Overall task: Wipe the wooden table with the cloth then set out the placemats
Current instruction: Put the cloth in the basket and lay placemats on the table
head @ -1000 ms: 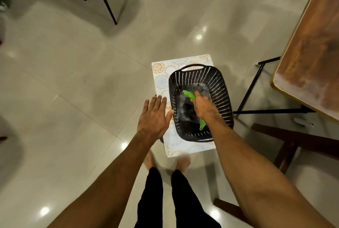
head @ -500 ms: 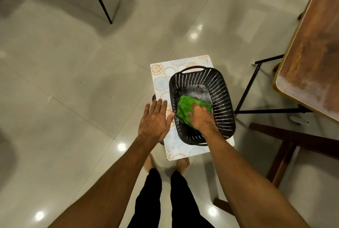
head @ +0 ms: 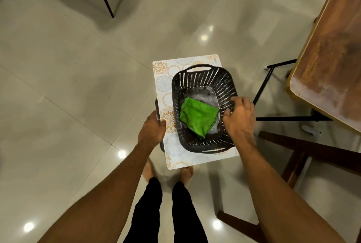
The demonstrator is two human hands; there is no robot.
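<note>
Two grips straddle the load. The left grip (head: 152, 127) curls round the left long edge of the white, floral-patterned rectangular placemat (head: 162, 78). The right grip (head: 239, 117) hooks bent fingers over the right wall of the black perforated plastic basket (head: 205, 78), which stands on that mat. The folded green microfibre cloth (head: 197, 118) lies on the basket floor, untouched, just left of the right thumb. The mat's long axis runs away from the person, and the brown wooden counter (head: 328, 63) lies well off to the right. Freeing the mat probably means lifting the basket off it first.
</note>
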